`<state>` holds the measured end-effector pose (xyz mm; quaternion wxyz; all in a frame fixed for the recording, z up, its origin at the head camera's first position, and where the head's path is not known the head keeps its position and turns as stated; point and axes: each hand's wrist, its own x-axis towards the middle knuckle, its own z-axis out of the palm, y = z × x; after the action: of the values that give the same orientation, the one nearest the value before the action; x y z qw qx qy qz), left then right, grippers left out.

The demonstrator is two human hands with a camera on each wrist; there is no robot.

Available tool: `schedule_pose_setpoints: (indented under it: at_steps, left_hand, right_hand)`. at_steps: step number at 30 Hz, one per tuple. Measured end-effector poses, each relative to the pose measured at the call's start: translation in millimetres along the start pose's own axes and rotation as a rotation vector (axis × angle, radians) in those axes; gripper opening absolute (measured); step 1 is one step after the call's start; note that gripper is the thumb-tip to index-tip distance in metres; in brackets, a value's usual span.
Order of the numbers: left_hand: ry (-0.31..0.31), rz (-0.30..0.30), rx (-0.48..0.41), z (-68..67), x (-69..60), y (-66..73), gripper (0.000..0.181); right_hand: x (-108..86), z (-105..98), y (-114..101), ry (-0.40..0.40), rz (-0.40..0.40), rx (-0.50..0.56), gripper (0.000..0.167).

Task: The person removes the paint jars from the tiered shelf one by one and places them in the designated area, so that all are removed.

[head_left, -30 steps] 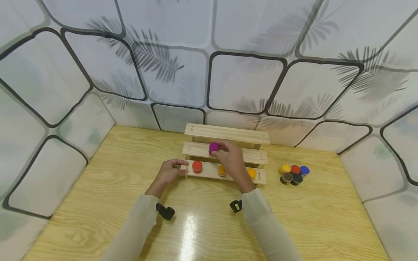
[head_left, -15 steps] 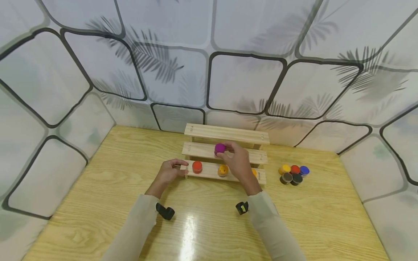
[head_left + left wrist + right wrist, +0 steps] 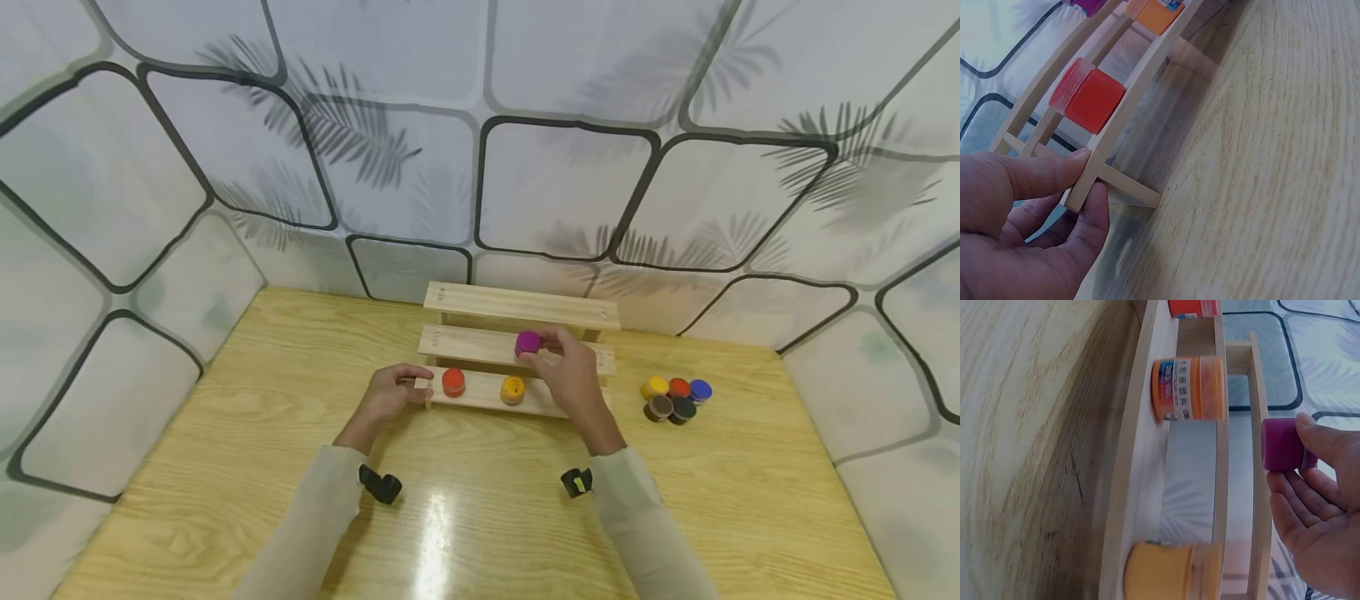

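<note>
My right hand [image 3: 573, 375] holds a small purple paint jar [image 3: 528, 343] between thumb and fingers, over the middle step of a three-step wooden rack [image 3: 472, 343]. Whether the jar touches that step I cannot tell. In the right wrist view the purple jar [image 3: 1282, 445] lies between the thumb and fingertips. My left hand [image 3: 390, 393] pinches the left end of the lowest step; in the left wrist view its thumb is on top and fingers beneath. On that step stand a red jar [image 3: 453, 382] and an orange jar [image 3: 513, 390]. A yellow-orange jar [image 3: 1163, 572] there is hidden in the head view.
Right of the rack, several jars form a cluster on the wooden table [image 3: 750, 483]: a yellow jar [image 3: 655, 387], a red one, a blue jar [image 3: 700, 391] and dark ones. A patterned wall [image 3: 562, 192] rises behind the rack.
My right hand has moved to the right along the middle step with the purple jar, and now covers the rightmost jar on the lowest step. My left hand has stayed put.
</note>
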<state>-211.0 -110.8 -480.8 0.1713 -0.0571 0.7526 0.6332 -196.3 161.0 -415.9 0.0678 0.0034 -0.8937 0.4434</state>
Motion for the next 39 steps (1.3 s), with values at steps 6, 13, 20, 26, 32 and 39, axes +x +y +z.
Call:
schedule_pose_setpoints:
  at_steps: [6,13,20,26,32,39]
  left_hand:
    - [-0.004,-0.008,-0.01,0.4,-0.2,0.4,0.027]
    - [0.0,-0.007,-0.006,-0.3,0.3,-0.9,0.026]
    - [-0.005,-0.012,0.015,0.3,1.1,-1.4,0.027]
    - [-0.011,-0.011,0.009,-1.8,0.8,-1.2,0.027]
    - [-0.019,-0.007,0.006,-1.8,0.1,-1.6,0.027]
    - [-0.011,-0.008,-0.003,-1.3,0.8,-1.6,0.027]
  right_hand:
    - [-3.8,-9.4,4.9,0.024,-0.01,-0.009,0.041]
    - [-6.7,-18.5,14.4,0.024,0.009,-0.003,0.041]
    - [-9.6,-31.0,25.2,0.042,0.026,-0.017,0.043]
    - [-12.0,-42.6,34.9,0.068,0.036,-0.033,0.044]
    - [-17.2,-51.3,40.9,0.114,-0.007,-0.049,0.042]
    - [-22.1,-60.0,48.7,0.118,0.035,-0.062,0.043]
